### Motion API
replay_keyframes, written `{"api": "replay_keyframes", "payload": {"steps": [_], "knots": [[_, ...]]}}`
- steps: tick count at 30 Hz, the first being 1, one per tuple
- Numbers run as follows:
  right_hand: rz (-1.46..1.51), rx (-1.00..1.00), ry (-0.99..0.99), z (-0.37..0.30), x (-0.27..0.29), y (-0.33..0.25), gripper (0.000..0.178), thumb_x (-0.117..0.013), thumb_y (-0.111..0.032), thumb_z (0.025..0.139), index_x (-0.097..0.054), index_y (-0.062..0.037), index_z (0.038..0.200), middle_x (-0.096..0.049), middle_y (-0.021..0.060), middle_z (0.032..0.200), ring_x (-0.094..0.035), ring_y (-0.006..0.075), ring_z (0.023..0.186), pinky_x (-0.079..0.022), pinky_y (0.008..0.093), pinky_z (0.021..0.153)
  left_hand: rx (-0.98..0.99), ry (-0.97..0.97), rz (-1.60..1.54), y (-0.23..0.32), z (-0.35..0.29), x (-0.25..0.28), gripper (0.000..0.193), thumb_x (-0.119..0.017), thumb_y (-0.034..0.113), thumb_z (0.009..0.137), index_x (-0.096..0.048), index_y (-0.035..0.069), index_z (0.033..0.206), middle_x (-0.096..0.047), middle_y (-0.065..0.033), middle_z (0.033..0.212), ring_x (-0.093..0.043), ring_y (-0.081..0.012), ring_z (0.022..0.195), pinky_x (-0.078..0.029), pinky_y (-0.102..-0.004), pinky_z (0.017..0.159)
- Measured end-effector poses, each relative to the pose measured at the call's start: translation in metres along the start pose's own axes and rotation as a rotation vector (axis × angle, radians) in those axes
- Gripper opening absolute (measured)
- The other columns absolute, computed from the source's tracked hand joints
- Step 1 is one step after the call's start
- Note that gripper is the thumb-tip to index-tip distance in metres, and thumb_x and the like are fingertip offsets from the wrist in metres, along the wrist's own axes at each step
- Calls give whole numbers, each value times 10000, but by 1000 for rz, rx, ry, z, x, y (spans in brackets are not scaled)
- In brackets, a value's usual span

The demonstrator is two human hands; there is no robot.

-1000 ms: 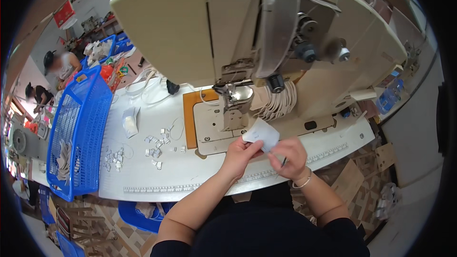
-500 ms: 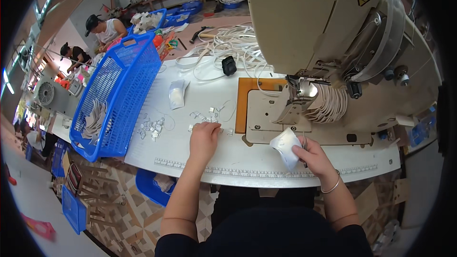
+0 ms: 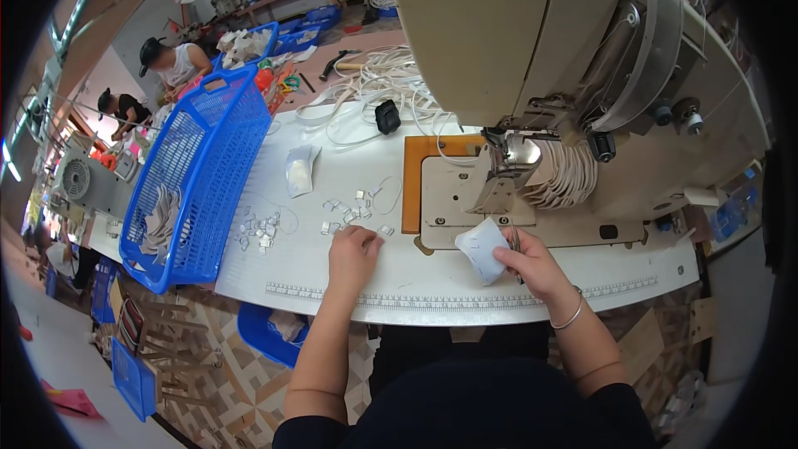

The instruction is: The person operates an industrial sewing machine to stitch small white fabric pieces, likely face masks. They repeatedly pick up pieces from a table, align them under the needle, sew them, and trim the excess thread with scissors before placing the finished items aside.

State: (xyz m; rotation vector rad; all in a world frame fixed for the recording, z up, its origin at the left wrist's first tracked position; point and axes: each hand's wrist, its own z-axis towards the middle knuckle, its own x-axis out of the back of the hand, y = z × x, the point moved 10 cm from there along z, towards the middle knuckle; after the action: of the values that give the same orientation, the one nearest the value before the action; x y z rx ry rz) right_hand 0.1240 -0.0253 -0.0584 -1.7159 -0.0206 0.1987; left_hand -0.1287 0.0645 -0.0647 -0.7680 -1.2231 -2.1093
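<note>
The white piece (image 3: 477, 251), a small soft-looking panel with curved edges and a few short dark marks, is at the near side of the sewing machine (image 3: 482, 25), bowed slightly. The right hand (image 3: 534, 264) pinches its edge, thumb on top, a slim metal tool (image 3: 516, 243) also in its grip. Left of the machine, the left hand (image 3: 353, 259) is palm-down, fingers curled beside small silvery clips (image 3: 359, 209); whether it grips one, I cannot tell.
</note>
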Motion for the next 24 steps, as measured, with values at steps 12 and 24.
{"api": "replay_keyframes", "payload": {"steps": [12,24], "knots": [[-3,16,2,3,-12,-19,244,-602,-116,839,-559,-3,1050,-597,18,947,-529,76,861,-427,241,795,424,-247,-1023,29,-14,-23,142,-639,-38,763,-597,5,891,-612,-67,832,-612,-146,749,-497,-244,690],[-75,97,-37,6,-27,-35,270,-653,-126,787,-586,9,1011,-611,26,923,-527,84,848,-426,247,779,276,-386,-1229,109,-6,-19,164,-646,-86,742,-569,-1,858,-617,-88,874,-600,-139,822,-495,-249,778]]}}
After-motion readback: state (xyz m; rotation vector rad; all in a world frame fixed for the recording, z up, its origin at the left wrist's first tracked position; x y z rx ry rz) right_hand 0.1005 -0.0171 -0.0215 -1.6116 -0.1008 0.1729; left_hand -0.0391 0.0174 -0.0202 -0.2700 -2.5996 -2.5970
